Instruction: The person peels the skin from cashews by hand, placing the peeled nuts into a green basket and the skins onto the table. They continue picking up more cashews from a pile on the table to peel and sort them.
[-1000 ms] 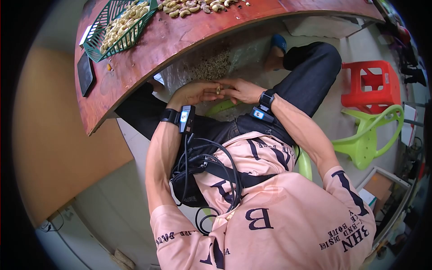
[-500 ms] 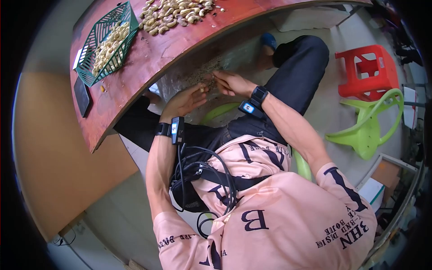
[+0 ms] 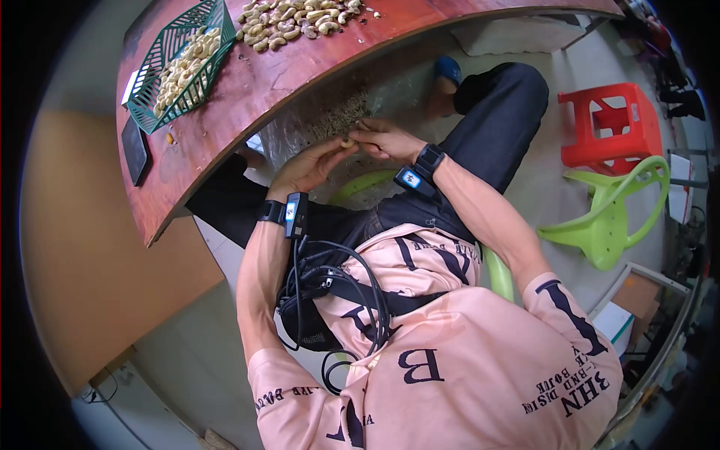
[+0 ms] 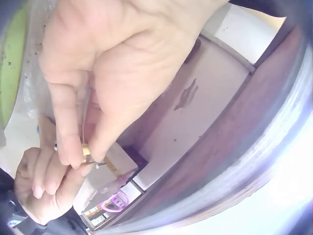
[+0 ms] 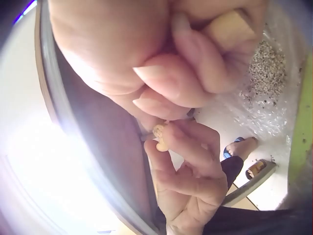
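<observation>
Pale cashew kernel (image 3: 346,142): pinched in fingertips of left hand (image 3: 311,166), below the wooden table (image 3: 247,90) edge. Right hand (image 3: 386,139), at 3 o'clock of the nut, grips a small blade tool (image 4: 97,164) against it. Risk: a slip could nick a fingertip, split the kernel, or drop it onto the shell litter (image 3: 341,114) at 12 o'clock.

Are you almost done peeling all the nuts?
Not nearly. Done: the green basket on the table holds pale, clean-looking cashews. In hand: the left hand pinches one cashew while the right hand works on it with a small tool with a thin metal tip. Left: a loose pile of cashews waits on the table.
</observation>
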Demonstrator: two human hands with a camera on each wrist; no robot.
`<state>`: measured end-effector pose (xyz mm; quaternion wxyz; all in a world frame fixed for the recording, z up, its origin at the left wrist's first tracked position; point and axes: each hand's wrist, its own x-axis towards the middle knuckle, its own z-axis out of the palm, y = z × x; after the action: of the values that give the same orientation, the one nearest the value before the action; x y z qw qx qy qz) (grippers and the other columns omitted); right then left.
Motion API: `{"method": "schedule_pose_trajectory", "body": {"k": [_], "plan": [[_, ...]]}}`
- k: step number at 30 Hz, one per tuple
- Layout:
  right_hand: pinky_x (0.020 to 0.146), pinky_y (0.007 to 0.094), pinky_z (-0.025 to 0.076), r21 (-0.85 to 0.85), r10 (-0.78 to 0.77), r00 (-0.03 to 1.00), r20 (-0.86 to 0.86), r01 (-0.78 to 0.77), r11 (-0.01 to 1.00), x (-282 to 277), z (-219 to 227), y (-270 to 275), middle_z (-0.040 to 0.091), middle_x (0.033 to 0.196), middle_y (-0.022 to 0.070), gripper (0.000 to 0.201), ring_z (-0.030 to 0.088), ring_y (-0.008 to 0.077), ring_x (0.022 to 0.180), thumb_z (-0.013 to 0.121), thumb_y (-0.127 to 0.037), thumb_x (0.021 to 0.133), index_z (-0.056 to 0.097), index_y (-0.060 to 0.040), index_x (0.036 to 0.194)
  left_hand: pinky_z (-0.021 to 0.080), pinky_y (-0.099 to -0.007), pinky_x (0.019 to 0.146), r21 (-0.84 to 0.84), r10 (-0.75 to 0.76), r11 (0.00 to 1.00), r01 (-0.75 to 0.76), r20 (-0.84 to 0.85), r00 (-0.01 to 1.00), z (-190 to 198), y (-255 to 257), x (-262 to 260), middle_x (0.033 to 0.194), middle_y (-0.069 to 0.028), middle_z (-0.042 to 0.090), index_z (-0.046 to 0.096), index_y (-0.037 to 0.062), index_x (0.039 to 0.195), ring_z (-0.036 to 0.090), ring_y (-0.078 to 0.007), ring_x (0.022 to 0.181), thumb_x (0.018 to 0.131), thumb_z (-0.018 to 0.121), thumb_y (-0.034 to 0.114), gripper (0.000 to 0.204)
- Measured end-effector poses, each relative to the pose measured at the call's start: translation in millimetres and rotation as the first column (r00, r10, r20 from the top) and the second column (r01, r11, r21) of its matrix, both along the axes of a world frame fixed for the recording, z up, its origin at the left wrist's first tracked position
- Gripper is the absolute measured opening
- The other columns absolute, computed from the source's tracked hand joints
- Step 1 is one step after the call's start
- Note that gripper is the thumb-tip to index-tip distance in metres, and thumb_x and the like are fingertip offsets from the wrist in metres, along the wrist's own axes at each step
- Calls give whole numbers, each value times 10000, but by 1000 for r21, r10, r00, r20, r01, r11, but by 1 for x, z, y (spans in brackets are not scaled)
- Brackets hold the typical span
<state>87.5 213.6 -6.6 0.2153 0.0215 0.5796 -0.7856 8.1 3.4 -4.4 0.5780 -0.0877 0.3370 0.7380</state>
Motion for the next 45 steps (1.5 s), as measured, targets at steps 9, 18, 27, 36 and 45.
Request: {"method": "schedule_pose_trajectory", "body": {"k": [9,18,27,36,45], "plan": [[401,225,264,28,-79,996,-27,80,996,-2,2,-5,426,556,-6,350,343,60,429,372,-322,1021,549,-33,1109,559,-146,827,4,58,998,-58,28,998,4,2,-2,1204,-185,558,493,-84,1230,558,-244,1173,923,574,53,345],[400,219,280,157,40,997,-67,-29,987,7,6,-7,456,554,-3,442,345,55,423,343,-309,1032,402,-99,1417,578,-201,815,-78,129,989,-129,-2,992,-2,1,-1,1088,-132,620,564,-27,1122,642,-202,1022,924,606,122,251],[398,197,291,111,58,997,-48,-53,992,9,9,-8,465,553,-3,454,340,47,388,307,-285,1041,342,-89,1449,586,-215,786,-84,133,988,-132,3,991,-4,2,-2,1009,-81,645,595,18,1085,662,-171,954,927,606,135,197],[398,197,283,-73,76,997,4,-75,995,3,5,-4,424,549,-12,468,316,42,394,272,-336,1045,329,-118,1455,588,-147,710,-10,126,992,-126,155,980,8,5,-3,1066,-145,607,577,-34,1112,620,-204,1048,915,585,36,209],[407,200,292,116,120,993,-16,-117,986,9,11,-7,451,550,-11,456,334,44,406,294,-335,1041,352,-146,1452,588,-170,724,-79,69,995,-63,72,995,-9,1,-7,1023,-151,623,562,-73,1086,645,-215,985,884,602,10,222]]}}
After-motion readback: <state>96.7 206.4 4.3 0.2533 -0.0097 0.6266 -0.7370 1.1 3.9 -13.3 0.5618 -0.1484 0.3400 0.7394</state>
